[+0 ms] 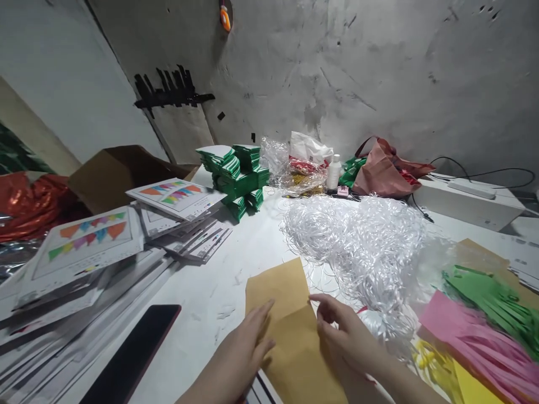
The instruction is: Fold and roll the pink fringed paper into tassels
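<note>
In front of me on the white table lies a brown paper sheet or envelope [290, 331], upright in my view with a crease across its upper part. My left hand [238, 359] rests on its left side, fingers stretched and thumb apart. At its right edge is my right hand [345, 331], fingers loosely bent and apart, with the index fingertip by the edge. Part of a white printed card [265, 390] shows below my left hand. A black phone [132, 350] lies to the left.
Printed card stacks [92, 241] fill the left side, with green folded bundles [240, 182] behind. A heap of white shiny string [357, 241] lies on the right. Pink strips [471, 342] and green strips [497, 297] are at far right. A white bottle [333, 173] stands at the back.
</note>
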`<state>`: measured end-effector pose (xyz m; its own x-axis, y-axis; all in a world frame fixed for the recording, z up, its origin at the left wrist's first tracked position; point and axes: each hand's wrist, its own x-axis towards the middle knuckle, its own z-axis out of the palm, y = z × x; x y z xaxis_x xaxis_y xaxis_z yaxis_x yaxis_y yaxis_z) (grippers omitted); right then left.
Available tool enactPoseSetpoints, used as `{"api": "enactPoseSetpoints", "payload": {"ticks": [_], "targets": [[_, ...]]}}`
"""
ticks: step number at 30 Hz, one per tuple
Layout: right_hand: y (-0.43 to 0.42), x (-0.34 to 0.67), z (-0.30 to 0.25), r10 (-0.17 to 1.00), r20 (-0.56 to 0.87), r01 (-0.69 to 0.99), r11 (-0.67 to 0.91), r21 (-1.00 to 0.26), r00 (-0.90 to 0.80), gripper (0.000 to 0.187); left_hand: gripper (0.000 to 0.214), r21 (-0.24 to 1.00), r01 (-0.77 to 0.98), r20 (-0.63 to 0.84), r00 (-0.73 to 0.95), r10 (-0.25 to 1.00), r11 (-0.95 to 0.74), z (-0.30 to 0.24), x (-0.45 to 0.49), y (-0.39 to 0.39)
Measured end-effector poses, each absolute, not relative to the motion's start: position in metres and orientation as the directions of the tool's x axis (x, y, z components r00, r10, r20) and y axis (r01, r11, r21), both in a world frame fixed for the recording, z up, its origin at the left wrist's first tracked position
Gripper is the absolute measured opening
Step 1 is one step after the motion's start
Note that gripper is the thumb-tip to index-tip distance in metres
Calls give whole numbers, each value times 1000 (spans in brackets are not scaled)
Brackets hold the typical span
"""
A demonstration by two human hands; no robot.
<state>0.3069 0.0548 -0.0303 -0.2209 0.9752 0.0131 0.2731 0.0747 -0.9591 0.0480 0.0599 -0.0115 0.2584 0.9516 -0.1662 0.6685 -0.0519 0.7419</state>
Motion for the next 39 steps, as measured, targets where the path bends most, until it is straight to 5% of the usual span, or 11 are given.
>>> {"api": "enactPoseSetpoints", "payload": {"ticks": [4, 9, 12, 19, 21, 24, 27, 33, 39], "targets": [[50, 308, -36, 937, 131, 218, 208, -953, -323, 26, 66, 691, 715, -218, 347, 912, -107, -15, 64, 64], [45, 312, -45, 880, 249, 138, 329, -934, -405, 31, 25, 660, 740, -226, 362, 904, -131, -8, 77, 70], [38, 317, -41, 891, 238, 239, 346, -907, -387, 29, 17, 634, 762, -244, 359, 901, -133, -1, 80, 68], [34, 307, -13, 763, 527, 588, 635, -502, -374, 35, 25, 601, 772, -212, 402, 891, -206, 11, 82, 47], [36, 299, -7, 805, 419, 550, 593, -588, -419, 16, 26, 630, 746, -203, 429, 880, -218, 18, 80, 44], [38, 294, -2, 920, 65, 448, 249, -858, -386, 13, 25, 681, 711, -232, 435, 870, -174, 28, 75, 42], [36, 295, 0, 916, -73, 399, 99, -912, -395, 8, 25, 667, 731, -265, 415, 870, -145, 32, 72, 40], [32, 293, 4, 776, 336, 515, 614, -598, -535, 22, 30, 568, 801, -298, 413, 861, -188, 28, 78, 37], [32, 285, -4, 685, 601, 486, 723, -491, -411, 23, 30, 539, 816, -317, 427, 847, -210, 28, 83, 34]]}}
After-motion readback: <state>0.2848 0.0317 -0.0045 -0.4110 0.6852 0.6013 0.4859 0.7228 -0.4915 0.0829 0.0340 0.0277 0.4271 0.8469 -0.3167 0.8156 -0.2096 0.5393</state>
